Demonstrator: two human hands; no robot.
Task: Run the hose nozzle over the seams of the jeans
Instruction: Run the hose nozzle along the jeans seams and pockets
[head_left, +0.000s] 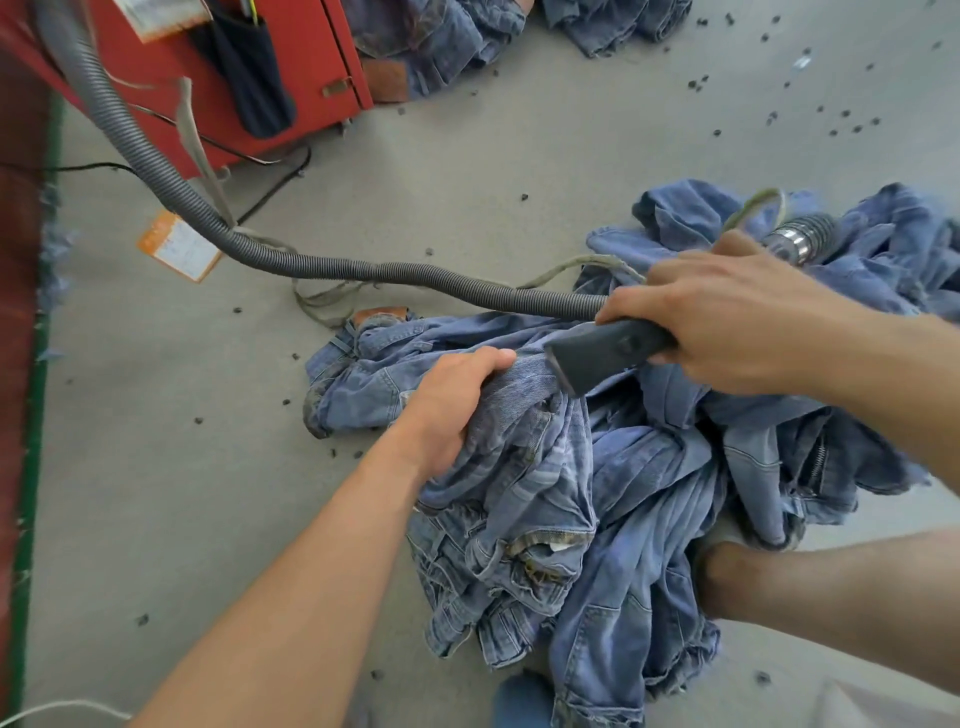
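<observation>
So the right hand has its fingers wrapped round the dark nozzle, which lies roughly sideways, flat mouth pointing left and a bit down onto the jeans heaped on the floor. Left hand grips a bunched fold of denim just beside the mouth. The ribbed hose trails off left toward the red machine.
</observation>
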